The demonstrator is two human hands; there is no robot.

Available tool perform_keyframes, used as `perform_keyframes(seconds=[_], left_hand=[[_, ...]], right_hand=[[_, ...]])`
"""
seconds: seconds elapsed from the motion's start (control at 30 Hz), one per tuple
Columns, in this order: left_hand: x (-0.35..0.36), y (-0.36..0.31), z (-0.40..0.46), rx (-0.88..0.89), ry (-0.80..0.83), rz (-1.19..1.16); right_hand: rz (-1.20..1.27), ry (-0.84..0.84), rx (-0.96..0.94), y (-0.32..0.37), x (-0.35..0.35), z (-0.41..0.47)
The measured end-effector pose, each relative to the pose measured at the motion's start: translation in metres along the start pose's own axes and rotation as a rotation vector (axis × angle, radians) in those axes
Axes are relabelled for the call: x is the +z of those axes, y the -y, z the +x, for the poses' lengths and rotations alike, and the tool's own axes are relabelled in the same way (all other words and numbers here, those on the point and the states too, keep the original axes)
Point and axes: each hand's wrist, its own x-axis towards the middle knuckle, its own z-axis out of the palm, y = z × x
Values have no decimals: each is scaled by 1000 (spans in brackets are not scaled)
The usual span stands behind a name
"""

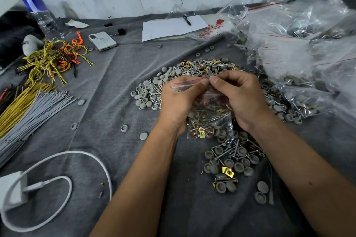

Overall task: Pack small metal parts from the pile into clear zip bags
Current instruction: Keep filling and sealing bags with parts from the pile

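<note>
A clear zip bag [209,115] holding screws, clips and grey caps is held above the pile of small parts [192,75] on the grey-clothed counter [115,75], its red-lined top pinched between the left hand [178,98] and right hand [238,96]. Filled bags [300,59] are heaped at right.

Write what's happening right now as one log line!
step: sealing bag | left hand: pinching zip bag top | right hand: pinching top | bag: holds parts
</note>
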Motion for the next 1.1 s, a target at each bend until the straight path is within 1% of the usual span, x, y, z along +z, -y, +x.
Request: perform_keyframes(seconds=[0.2, 0.4, 0.57, 0.6, 0.67, 0.73, 0.77, 0.83, 0.97, 1.1], left_hand=[[-1, -1, 1, 9, 3, 2], [2, 0, 0, -42, 5, -16], [1, -1, 1, 1, -33, -24], [1, -1, 1, 5, -51, -47], [-3, -1, 3, 16, -98, -113], [-6, -3, 5, 39, -127, -180], [-7, -4, 5, 54, -135, -200], [-9, -7, 7, 87, -169, -210], [-11, -8, 9, 104, -194, -152], [-5, -1, 2, 122, -96, 115]], right_hand=[[-31, 3, -41, -2, 3, 0], [-21, 16, -70, -1, -1, 2], [-13, 40, -3, -3, 1, 2], [-10, 67, 26, -3, 0, 2], [-38, 190, 75, -3, -3, 2], [-128, 305, 56, -3, -2, -1], [-158, 323, 23, -3, 0, -3], [-170, 304, -39, -4, 3, -3], [-212, 156, -139, -6, 2, 0], [-246, -25, -171, -4, -7, 4]])
